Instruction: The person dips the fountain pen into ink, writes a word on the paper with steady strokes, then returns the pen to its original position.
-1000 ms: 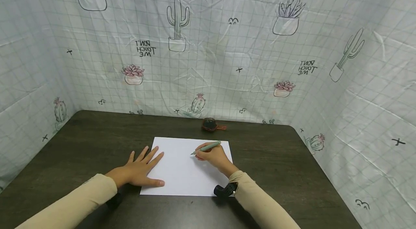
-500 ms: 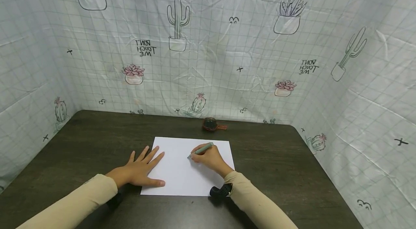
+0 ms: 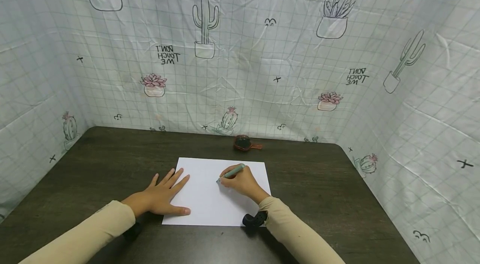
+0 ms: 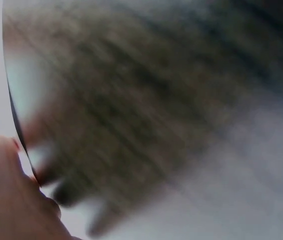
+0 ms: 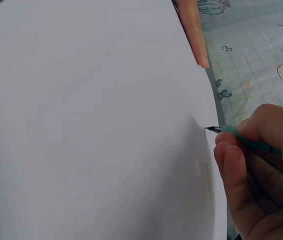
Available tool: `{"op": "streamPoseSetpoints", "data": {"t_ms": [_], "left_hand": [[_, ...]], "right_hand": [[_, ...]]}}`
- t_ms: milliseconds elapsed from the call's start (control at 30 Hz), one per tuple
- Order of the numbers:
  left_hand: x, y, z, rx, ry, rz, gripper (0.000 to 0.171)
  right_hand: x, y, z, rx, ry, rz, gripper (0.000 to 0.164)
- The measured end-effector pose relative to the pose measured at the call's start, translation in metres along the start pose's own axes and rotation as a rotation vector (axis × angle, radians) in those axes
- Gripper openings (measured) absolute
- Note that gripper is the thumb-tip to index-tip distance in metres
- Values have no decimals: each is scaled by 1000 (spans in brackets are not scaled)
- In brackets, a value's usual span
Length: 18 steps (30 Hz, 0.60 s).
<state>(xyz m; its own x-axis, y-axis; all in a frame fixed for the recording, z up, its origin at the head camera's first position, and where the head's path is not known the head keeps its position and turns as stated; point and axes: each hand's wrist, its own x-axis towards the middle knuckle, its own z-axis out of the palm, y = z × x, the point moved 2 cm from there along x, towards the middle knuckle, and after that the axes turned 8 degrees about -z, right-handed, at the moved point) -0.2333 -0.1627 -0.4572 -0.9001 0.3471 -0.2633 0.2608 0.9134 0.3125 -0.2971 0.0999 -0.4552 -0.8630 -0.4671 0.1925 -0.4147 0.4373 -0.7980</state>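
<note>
A sheet of white paper [image 3: 202, 201] lies on the dark table. My left hand [image 3: 165, 195] rests with spread fingers over its left edge, thumb and fingertips on the sheet; the left wrist view shows part of this hand [image 4: 11, 195], with much of that view blurred. Between thumb and fingers my right hand [image 3: 245, 183] pinches a green fountain pen [image 3: 236, 170], tilted up to the right. In the right wrist view the pen's metal nib [image 5: 212, 129] is at the paper, where its shadow meets it. No marks show on the sheet.
Behind the paper stands a small dark round object [image 3: 243, 143] in a reddish-brown holder with a short handle. A black device [image 3: 255, 219] sits at my right wrist. Printed cloth [image 3: 243, 64] hangs behind the table [image 3: 311, 197] and along its sides.
My right hand has moved slightly left and down with the fountain pen, bringing the nib left across the sheet; over the last half second it barely moves. My left hand stays put.
</note>
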Motion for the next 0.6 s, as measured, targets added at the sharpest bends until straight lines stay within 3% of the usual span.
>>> {"op": "streamPoseSetpoints", "data": {"t_ms": [600], "left_hand": [[1,0,-1,-4,-15,16,105]], "right_hand": [[-3,0,-5,-25,11,-11,4]]}}
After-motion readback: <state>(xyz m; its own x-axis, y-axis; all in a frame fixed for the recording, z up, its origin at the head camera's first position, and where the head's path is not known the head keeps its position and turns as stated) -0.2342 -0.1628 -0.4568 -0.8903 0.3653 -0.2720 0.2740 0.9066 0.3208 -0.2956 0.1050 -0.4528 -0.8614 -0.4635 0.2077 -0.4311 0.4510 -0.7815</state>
